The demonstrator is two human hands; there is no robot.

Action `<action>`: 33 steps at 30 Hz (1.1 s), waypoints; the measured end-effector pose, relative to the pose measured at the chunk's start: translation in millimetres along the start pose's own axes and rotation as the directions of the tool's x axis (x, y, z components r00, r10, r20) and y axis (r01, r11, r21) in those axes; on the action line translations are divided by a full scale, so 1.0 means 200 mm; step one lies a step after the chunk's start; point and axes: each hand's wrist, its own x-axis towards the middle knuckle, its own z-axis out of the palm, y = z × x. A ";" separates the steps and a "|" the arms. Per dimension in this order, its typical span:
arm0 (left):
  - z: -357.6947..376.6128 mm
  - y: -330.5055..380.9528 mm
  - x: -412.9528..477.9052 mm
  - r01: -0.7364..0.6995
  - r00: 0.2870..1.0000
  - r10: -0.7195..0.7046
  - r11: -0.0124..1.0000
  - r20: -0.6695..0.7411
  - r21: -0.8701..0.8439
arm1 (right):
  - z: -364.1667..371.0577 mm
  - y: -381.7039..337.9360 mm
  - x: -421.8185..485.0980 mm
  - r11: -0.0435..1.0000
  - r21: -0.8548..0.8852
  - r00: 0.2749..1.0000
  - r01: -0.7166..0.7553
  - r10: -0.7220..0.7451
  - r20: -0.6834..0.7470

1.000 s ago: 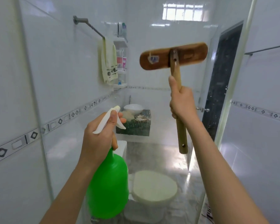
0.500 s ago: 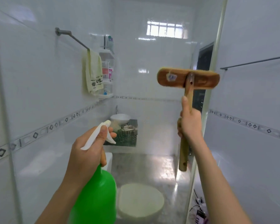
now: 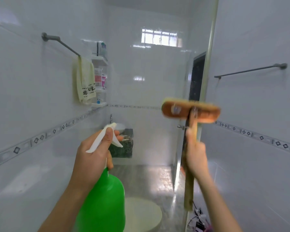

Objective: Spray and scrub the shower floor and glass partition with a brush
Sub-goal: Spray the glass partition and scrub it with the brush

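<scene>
Brush (image 3: 191, 112) at 3 o'clock, head level and blurred, held up before glass partition (image 3: 208, 72) edge; touching or apart, cannot tell. Right hand (image 3: 196, 156) just below, fingers (image 3: 201, 148) wrapped round wooden handle. Green spray bottle (image 3: 105, 203) at 7 o'clock, left hand (image 3: 92, 158) gripping neck, fingers (image 3: 109, 162) curled, thumb over white nozzle. Floor (image 3: 147, 174) at 6 o'clock beyond glass, toilet lid (image 3: 142, 213) nearer, towel (image 3: 85, 81) at 10 o'clock on rail (image 3: 62, 43).
</scene>
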 end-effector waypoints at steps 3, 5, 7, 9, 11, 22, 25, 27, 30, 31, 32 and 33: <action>0.04 0.02 0.02 -0.001 1.000 0.001 1.000 -0.001 -0.014 | 0.03 0.14 -0.20 0.993 0.041 0.991 -0.114 0.110 0.082; 0.06 0.03 0.03 0.000 1.000 0.000 1.000 0.021 0.009 | -0.01 -0.01 -0.07 0.998 -0.002 0.997 -0.063 0.063 0.034; 0.08 0.03 0.05 0.005 0.999 -0.006 1.000 0.034 0.015 | -0.07 -0.27 0.15 1.000 -0.022 1.000 0.011 -0.012 -0.014; 0.09 0.04 0.06 0.022 0.999 -0.022 1.000 0.032 -0.002 | -0.10 -0.50 0.31 0.997 0.052 0.998 0.055 -0.054 -0.016; 0.09 0.04 0.08 0.031 0.999 -0.031 0.999 0.024 -0.015 | -0.07 -0.50 0.34 0.994 0.070 0.996 0.087 -0.086 -0.014; -0.05 -0.06 0.01 0.017 1.000 -0.017 1.000 -0.024 0.012 | 0.22 -0.63 0.22 0.969 0.005 0.965 0.249 -0.248 0.087; -0.10 -0.07 0.01 0.021 0.999 -0.021 1.000 -0.040 -0.008 | 0.29 -0.73 0.31 0.953 0.102 0.953 0.283 -0.292 0.080; -0.15 -0.06 0.01 0.003 0.997 -0.005 1.000 -0.071 -0.026 | 0.36 -0.49 0.15 0.959 0.111 0.956 0.260 -0.272 0.111; -0.23 -0.07 -0.01 -0.013 0.994 0.011 1.000 -0.110 -0.014 | 0.44 -0.11 -0.18 0.976 0.140 0.964 0.167 -0.191 0.184; -0.26 -0.08 -0.01 -0.008 0.992 0.010 1.000 -0.122 0.011 | 0.48 -0.09 -0.21 0.975 0.145 0.959 0.169 -0.197 0.203; -0.28 -0.08 -0.01 -0.002 0.992 0.008 0.999 -0.127 0.045 | 0.49 -0.16 -0.17 0.974 0.131 0.956 0.185 -0.209 0.204; -0.30 -0.09 -0.02 0.008 0.992 0.002 0.997 -0.125 0.080 | 0.51 -0.26 -0.11 0.969 0.087 0.952 0.230 -0.243 0.189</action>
